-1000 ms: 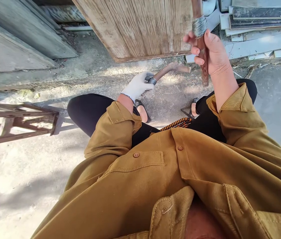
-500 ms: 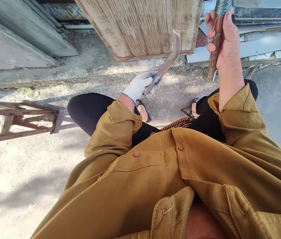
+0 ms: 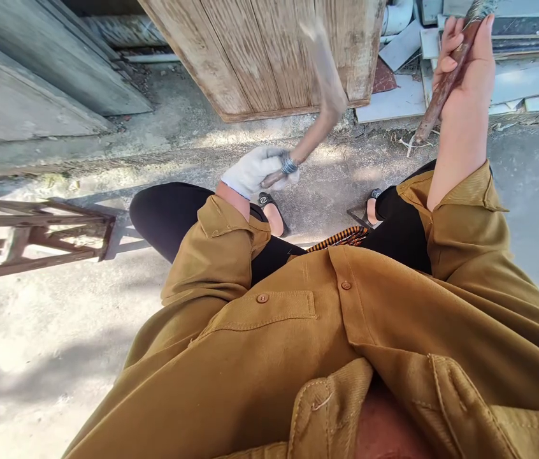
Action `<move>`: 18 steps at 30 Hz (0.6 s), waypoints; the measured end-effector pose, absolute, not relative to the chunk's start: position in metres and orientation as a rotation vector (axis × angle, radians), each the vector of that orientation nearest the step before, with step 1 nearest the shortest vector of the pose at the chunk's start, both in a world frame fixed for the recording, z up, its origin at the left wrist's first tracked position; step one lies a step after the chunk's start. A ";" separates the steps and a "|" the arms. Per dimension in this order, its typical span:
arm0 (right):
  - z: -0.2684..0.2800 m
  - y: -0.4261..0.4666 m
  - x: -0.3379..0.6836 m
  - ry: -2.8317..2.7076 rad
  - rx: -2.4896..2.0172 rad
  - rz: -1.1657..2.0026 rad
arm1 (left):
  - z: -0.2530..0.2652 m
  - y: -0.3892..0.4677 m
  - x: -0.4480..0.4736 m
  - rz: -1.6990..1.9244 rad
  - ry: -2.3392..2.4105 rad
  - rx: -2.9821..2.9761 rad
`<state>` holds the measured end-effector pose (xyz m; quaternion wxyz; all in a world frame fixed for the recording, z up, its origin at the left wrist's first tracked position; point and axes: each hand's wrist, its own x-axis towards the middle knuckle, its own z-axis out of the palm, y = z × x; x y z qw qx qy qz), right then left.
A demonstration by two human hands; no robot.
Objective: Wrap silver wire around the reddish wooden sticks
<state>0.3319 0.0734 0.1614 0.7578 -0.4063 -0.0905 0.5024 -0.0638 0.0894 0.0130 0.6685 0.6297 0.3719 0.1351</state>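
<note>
My left hand (image 3: 255,171), in a white glove, is closed round the lower end of a bent wooden stick (image 3: 315,135). Metal wire is wound round this stick beside my fingers, and its upper end is smeared by motion. On the right, my bare right hand (image 3: 471,70) grips a straight brown stick (image 3: 444,92), tilted with its lower end toward my middle. Wire (image 3: 478,9) is wrapped round that stick's upper part, which runs out of the top of the view. The two sticks are apart.
A weathered wooden panel (image 3: 269,57) stands in front of me. Stacked boards and tiles (image 3: 527,76) lie at the right back, near a white pipe (image 3: 397,18). A wooden stool (image 3: 44,233) is on the left. Grey boards (image 3: 50,57) lean at the left back.
My right hand has moved right with its stick, which now tilts more. My left hand has shifted slightly left, and the bent stick has turned in it, its far end swinging left and up.
</note>
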 end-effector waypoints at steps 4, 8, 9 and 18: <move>0.170 0.074 0.337 -0.231 -0.903 1.138 | 0.019 0.093 -0.064 0.005 0.911 1.524; 0.167 0.065 0.324 -0.547 -0.886 1.197 | 0.025 0.095 -0.058 -0.106 1.048 1.710; 0.165 0.061 0.320 -0.668 -0.848 1.211 | 0.025 0.096 -0.057 -0.120 1.087 1.746; 0.176 0.065 0.328 -0.554 -0.694 1.169 | -0.007 0.096 -0.055 0.358 1.237 1.439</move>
